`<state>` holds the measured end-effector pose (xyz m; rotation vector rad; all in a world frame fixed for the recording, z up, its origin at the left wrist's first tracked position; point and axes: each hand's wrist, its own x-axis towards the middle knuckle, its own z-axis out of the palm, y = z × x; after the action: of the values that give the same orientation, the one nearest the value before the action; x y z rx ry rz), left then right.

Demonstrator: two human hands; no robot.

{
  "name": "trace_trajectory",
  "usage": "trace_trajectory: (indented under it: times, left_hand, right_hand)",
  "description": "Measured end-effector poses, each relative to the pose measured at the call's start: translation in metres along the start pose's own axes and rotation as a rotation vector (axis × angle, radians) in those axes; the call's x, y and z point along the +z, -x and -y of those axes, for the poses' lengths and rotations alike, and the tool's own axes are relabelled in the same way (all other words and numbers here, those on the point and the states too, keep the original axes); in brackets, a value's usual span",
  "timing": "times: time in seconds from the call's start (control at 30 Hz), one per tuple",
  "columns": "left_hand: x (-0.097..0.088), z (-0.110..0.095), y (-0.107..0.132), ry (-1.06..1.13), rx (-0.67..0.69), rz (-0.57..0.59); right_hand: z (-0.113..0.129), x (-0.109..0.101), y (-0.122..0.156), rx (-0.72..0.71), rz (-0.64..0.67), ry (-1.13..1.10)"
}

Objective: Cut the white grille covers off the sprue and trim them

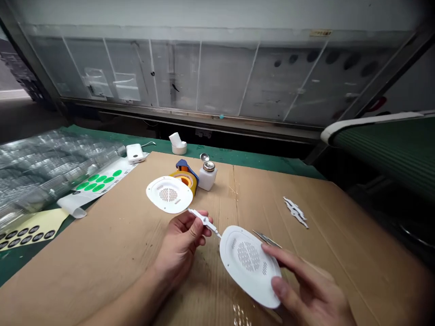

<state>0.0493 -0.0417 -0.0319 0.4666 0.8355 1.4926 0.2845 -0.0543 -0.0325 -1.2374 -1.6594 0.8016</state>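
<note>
My left hand pinches a narrow white plastic runner between thumb and fingers. At the runner's far end is a white perforated cover, rounded and held up off the table. Its near end meets the edge of a second, matching perforated cover. My right hand grips that second cover by its right edge, thumb on the near side and forefinger at the top. Behind this cover a slim metal tool shows only in part; I cannot tell whether it lies on the table or is held.
Beyond the covers stand a tape dispenser and a white pump bottle. A loose white runner lies on the cardboard. Left are sticker sheets and clear plastic packaging. A green conveyor borders the right.
</note>
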Motion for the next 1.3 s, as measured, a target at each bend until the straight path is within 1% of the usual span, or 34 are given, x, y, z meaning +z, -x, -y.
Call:
trace_trajectory:
  times: [0.03,0.1,0.2,0.33,0.4,0.47,0.53,0.63,0.7,0.77,0.83,0.9,0.97,1.07,1.2,1.3]
  left_hand:
    - [0.002,0.003,0.003,-0.026,-0.005,0.005]
    - [0.006,0.009,0.010,-0.077,-0.037,0.030]
    - [0.011,0.019,0.020,-0.146,-0.122,0.084]
    - [0.013,0.031,0.030,-0.244,-0.238,0.179]
    - [0.014,0.035,0.033,-0.289,-0.267,0.236]
    - [0.016,0.038,0.035,-0.318,-0.278,0.278]
    - [0.017,0.039,0.035,-0.336,-0.289,0.292]
    - [0.016,0.036,0.033,-0.345,-0.295,0.244]
    - [0.013,0.030,0.029,-0.350,-0.303,0.166]
    - [0.009,0.021,0.023,-0.341,-0.304,0.058]
    - [0.005,0.012,0.017,-0.308,-0.288,-0.035]
    - [0.002,0.005,0.012,-0.269,-0.277,-0.082]
    - [0.001,0.002,0.010,-0.257,-0.282,-0.094]
    - [0.003,0.006,0.013,-0.271,-0.310,-0.092]
    - [0.005,0.014,0.019,-0.269,-0.353,-0.039]
    - [0.004,0.016,0.022,-0.271,-0.372,0.001]
  right_hand:
    - [0.000,-0.004,-0.004,-0.030,0.014,0.046]
    - [0.000,-0.010,-0.011,-0.096,0.066,0.049]
    - [0.002,-0.012,-0.017,-0.142,0.113,-0.076]
    - [0.011,-0.002,-0.013,-0.088,0.233,-0.242]
    - [0.015,0.004,-0.011,-0.053,0.281,-0.296]
    - [0.018,0.008,-0.009,-0.032,0.308,-0.319]
    - [0.019,0.009,-0.009,-0.040,0.308,-0.317]
    - [0.017,0.001,-0.012,-0.073,0.226,-0.335]
    - [0.014,-0.008,-0.016,-0.086,0.135,-0.361]
    - [0.011,-0.017,-0.021,-0.092,0.059,-0.373]
    - [0.009,-0.024,-0.024,-0.091,0.017,-0.373]
    - [0.009,-0.027,-0.027,-0.088,-0.002,-0.372]
    - [0.009,-0.029,-0.027,-0.090,-0.013,-0.374]
    - [0.010,-0.028,-0.025,-0.092,-0.015,-0.380]
    - [0.009,-0.027,-0.021,-0.108,-0.009,-0.401]
    - [0.009,-0.026,-0.020,-0.123,-0.012,-0.399]
